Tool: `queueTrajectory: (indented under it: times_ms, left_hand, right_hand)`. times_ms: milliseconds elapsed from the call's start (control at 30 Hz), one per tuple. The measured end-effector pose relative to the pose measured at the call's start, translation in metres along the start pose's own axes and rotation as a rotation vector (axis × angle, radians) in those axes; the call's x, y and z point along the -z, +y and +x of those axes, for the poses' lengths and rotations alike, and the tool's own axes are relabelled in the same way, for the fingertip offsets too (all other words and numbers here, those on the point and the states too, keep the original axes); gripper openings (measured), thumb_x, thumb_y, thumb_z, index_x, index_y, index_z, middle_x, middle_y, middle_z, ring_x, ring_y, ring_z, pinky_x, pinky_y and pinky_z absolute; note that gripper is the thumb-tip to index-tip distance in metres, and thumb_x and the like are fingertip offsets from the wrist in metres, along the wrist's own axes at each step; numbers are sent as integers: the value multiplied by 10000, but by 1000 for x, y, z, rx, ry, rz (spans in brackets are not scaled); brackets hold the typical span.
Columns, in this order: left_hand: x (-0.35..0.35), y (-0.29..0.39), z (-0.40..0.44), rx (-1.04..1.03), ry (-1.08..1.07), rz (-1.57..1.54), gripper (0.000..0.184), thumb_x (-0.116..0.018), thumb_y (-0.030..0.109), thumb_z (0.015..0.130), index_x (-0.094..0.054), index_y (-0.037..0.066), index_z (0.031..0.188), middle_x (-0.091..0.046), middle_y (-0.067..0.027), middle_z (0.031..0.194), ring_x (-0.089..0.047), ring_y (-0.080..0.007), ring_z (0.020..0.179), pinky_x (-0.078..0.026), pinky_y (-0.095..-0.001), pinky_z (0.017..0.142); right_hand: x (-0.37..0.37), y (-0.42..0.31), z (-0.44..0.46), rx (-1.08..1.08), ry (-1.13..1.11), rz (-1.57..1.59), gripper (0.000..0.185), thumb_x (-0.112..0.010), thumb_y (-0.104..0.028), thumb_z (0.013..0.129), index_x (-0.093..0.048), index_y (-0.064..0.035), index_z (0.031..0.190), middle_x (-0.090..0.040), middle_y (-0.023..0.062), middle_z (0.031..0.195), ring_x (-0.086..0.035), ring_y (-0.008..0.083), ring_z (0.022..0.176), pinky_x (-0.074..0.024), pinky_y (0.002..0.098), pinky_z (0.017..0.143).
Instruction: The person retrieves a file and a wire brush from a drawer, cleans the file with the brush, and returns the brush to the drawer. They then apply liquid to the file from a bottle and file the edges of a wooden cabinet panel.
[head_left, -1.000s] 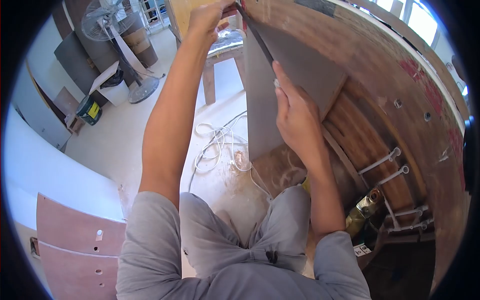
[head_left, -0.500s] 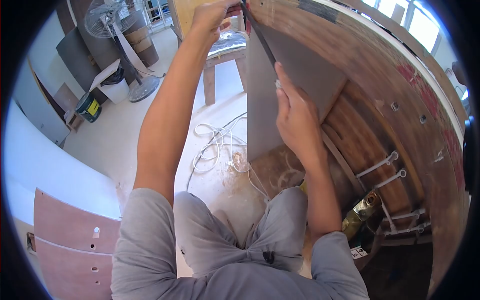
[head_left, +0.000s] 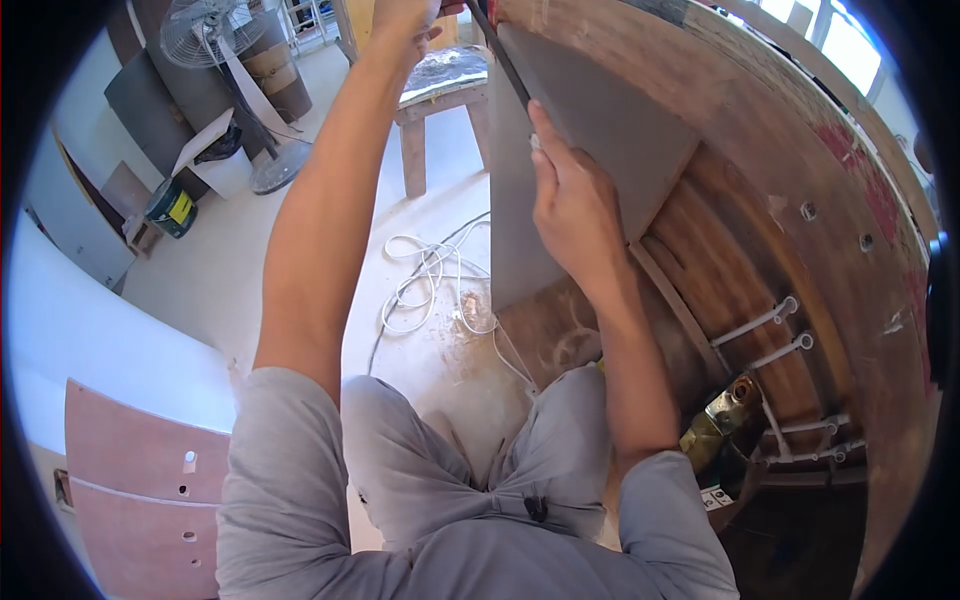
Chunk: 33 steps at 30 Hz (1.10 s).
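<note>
A long, narrow dark file slants from the top edge of the view down to my right hand. That hand is wrapped round its near end, with the index finger laid along it. At the far end, the fingers of my left hand pinch the file near its tip, partly cut off by the frame. The file lies along the upper edge of a grey panel, beside the curved wooden rim. Whether it touches the panel edge or the rim, I cannot tell.
White cable lies coiled on the floor ahead. A wooden stool, a standing fan and a green bucket stand farther off. Pale pipe fittings and a brass-coloured part sit low at right, inside the wooden structure.
Both hands and the file have shifted slightly up and left in view, and the scene has shifted a little too. The grip of both hands stays the same.
</note>
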<state>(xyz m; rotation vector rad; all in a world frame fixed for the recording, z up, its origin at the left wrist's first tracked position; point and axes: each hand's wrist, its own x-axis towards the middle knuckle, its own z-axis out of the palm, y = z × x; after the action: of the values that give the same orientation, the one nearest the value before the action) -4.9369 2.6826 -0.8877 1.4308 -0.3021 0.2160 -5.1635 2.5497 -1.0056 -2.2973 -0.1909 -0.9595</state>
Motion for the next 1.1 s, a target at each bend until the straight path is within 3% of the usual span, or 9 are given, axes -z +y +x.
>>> queueTrajectory:
  times_ms: [133,533,633,800,1000,1100]
  left_hand:
    - [-1,10,-10,-39,-93,-9,177,-699,271,860,-716,108,926,-725,-30,911,-674,-174,904,-399,-464,859]
    - [-4,16,-19,-94,-84,18,195,-709,297,847,-730,118,921,-726,-24,903,-671,-158,871,-409,-402,821]
    - [1,9,-5,5,5,59,185,-710,293,846,-732,124,919,-729,-15,900,-672,-150,870,-410,-399,806]
    - [-2,15,-14,-93,-67,3,171,-712,277,846,-731,124,918,-729,-13,887,-672,-145,859,-407,-407,799]
    - [5,7,1,-42,-54,-52,193,-707,277,854,-728,97,922,-724,-27,896,-673,-165,852,-420,-427,834]
    - [10,15,-15,-91,-145,-181,199,-705,254,861,-725,66,924,-714,-43,886,-669,-172,830,-455,-383,823]
  right_hand:
    - [5,-6,-5,2,33,7,433,-494,-169,983,-488,-140,1415,-619,257,907,-614,419,848,-488,468,781]
    - [9,-6,-9,10,54,59,430,-498,-163,982,-492,-134,1411,-616,255,916,-614,410,877,-480,461,802]
    - [0,-4,1,-21,7,2,430,-501,-162,981,-494,-135,1410,-618,255,919,-615,410,881,-480,459,808]
    - [5,-7,-5,3,45,53,438,-504,-157,977,-488,-136,1415,-616,253,912,-614,410,896,-476,460,816]
    - [-1,-4,7,-6,1,-18,471,-541,-126,952,-479,-108,1418,-632,246,958,-617,405,920,-474,446,838]
    - [17,-14,-10,15,-19,208,491,-547,-109,940,-467,-87,1425,-627,247,1011,-608,401,956,-469,427,862]
